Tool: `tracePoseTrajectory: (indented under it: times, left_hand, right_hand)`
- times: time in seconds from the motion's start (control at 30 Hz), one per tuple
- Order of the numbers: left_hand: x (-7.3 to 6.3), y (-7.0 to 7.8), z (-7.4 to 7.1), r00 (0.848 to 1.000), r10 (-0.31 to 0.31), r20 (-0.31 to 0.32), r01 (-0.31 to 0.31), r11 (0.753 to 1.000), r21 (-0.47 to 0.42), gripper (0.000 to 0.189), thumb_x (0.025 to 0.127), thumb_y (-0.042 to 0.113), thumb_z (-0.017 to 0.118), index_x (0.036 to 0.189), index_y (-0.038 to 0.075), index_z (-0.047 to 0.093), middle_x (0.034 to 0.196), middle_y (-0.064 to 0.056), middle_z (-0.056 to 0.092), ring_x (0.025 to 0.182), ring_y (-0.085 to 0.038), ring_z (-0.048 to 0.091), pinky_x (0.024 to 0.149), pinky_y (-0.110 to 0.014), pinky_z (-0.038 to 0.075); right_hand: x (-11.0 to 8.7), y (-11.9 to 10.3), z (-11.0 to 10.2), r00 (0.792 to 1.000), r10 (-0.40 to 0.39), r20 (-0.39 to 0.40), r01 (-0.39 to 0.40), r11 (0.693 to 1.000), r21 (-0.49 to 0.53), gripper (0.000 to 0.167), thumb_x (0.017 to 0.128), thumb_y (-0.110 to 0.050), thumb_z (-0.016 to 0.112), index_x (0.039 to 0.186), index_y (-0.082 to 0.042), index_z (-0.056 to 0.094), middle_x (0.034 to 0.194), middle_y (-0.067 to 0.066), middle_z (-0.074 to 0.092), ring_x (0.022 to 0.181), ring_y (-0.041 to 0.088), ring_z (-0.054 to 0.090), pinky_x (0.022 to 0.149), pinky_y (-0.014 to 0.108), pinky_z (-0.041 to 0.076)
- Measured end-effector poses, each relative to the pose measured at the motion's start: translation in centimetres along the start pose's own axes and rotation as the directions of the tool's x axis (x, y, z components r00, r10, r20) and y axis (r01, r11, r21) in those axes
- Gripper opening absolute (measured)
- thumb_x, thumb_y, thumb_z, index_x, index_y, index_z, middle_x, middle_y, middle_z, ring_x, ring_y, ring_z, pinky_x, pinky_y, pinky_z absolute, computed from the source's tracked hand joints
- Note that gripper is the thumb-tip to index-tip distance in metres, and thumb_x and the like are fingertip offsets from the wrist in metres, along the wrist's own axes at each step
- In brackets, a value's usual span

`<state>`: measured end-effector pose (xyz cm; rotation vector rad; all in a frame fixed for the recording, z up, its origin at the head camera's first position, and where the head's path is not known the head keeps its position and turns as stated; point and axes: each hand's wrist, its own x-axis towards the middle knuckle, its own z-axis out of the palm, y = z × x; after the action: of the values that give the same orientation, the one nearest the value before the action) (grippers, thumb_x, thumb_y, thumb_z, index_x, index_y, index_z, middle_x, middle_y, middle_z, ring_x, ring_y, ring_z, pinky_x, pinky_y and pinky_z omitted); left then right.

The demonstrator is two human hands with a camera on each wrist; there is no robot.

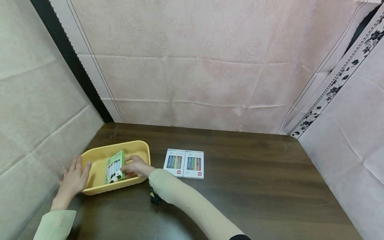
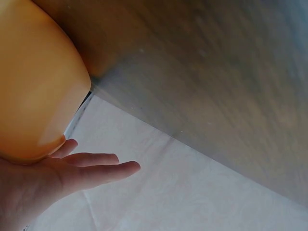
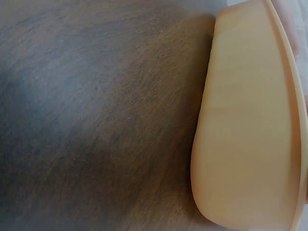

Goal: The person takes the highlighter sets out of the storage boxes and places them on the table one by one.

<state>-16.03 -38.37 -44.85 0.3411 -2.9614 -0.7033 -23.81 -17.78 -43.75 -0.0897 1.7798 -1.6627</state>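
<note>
A yellow plastic basket [image 1: 114,191] rests at the left of the table. Inside it, tilted, is a green box of coloured sticks [image 1: 115,168] with a panda printed on its front. My right hand [image 1: 136,166] reaches over the basket's near right rim and holds the box by its right edge. At the basket's left end, my left hand [image 1: 73,178] touches the rim with its fingers fairly straight. The left wrist view shows the left hand [image 2: 72,175] against the basket's outer wall [image 2: 43,82]. In the right wrist view, the basket wall [image 3: 250,120] mostly hides the right hand.
Two white boxes of coloured sticks, one on the left [image 1: 175,162] and one on the right [image 1: 193,165], lie side by side right of the basket on the brown wooden table [image 1: 255,186]. Pale cloth [image 1: 210,83] hangs along the table's back, left and right sides.
</note>
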Motion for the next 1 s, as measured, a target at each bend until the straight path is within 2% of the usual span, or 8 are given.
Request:
tracePoseTrajectory:
  times: [0.1, 0.2, 0.4, 0.6, 1.0]
  left_hand:
    - [-0.1, 0.1, 0.0, 1.0, 0.001, 0.001, -0.001, 1.0, -0.005, 0.073, 0.095, 0.047, 0.013, 0.138, -0.009, -0.003, 0.143, -0.034, -0.002, 0.11, -0.072, -0.008, 0.071, -0.084, 0.005]
    - [-0.1, 0.1, 0.1, 1.0, 0.0, 0.001, 0.0, 1.0, -0.009, 0.074, 0.094, 0.048, 0.013, 0.138, -0.009, -0.003, 0.143, -0.034, -0.002, 0.111, -0.072, -0.008, 0.071, -0.084, 0.005]
    - [0.0, 0.1, 0.1, 1.0, -0.004, 0.001, 0.004, 1.0, -0.008, 0.074, 0.094, 0.049, 0.013, 0.138, -0.008, -0.003, 0.143, -0.034, -0.002, 0.111, -0.072, -0.009, 0.071, -0.083, 0.005]
    - [-0.1, 0.0, 0.1, 1.0, 0.001, -0.006, -0.001, 1.0, -0.005, 0.073, 0.094, 0.048, 0.013, 0.139, -0.008, -0.003, 0.143, -0.033, -0.001, 0.111, -0.072, -0.008, 0.071, -0.084, 0.005]
    - [-0.1, -0.1, 0.1, 1.0, 0.01, -0.015, -0.011, 1.0, -0.009, 0.073, 0.094, 0.048, 0.015, 0.138, -0.008, -0.002, 0.142, -0.035, 0.0, 0.11, -0.072, -0.008, 0.07, -0.084, 0.005]
  right_hand:
    - [0.0, 0.0, -0.1, 1.0, -0.005, -0.004, 0.005, 1.0, 0.011, 0.032, 0.076, 0.004, 0.062, 0.105, -0.008, 0.053, 0.075, 0.016, 0.065, 0.068, 0.027, 0.065, 0.059, 0.032, 0.055]
    - [-0.1, -0.1, 0.0, 1.0, -0.022, -0.015, 0.022, 1.0, 0.012, 0.031, 0.076, 0.004, 0.062, 0.102, -0.009, 0.053, 0.076, 0.019, 0.066, 0.072, 0.03, 0.066, 0.057, 0.032, 0.054]
    - [-0.4, -0.3, -0.2, 0.998, -0.064, -0.012, 0.064, 0.998, 0.007, 0.032, 0.076, 0.005, 0.061, 0.103, -0.011, 0.054, 0.075, 0.019, 0.066, 0.067, 0.029, 0.066, 0.05, 0.028, 0.052]
    - [-0.8, -0.7, -0.7, 0.996, -0.077, -0.036, 0.077, 0.997, -0.013, 0.035, 0.077, 0.003, 0.062, 0.109, -0.01, 0.053, 0.079, 0.017, 0.067, 0.075, 0.033, 0.066, 0.064, 0.038, 0.055]
    - [-1.6, -1.0, -1.5, 0.995, -0.08, -0.054, 0.082, 0.996, 0.04, 0.036, 0.077, 0.003, 0.062, 0.109, -0.008, 0.051, 0.085, 0.02, 0.066, 0.081, 0.037, 0.065, 0.067, 0.04, 0.054]
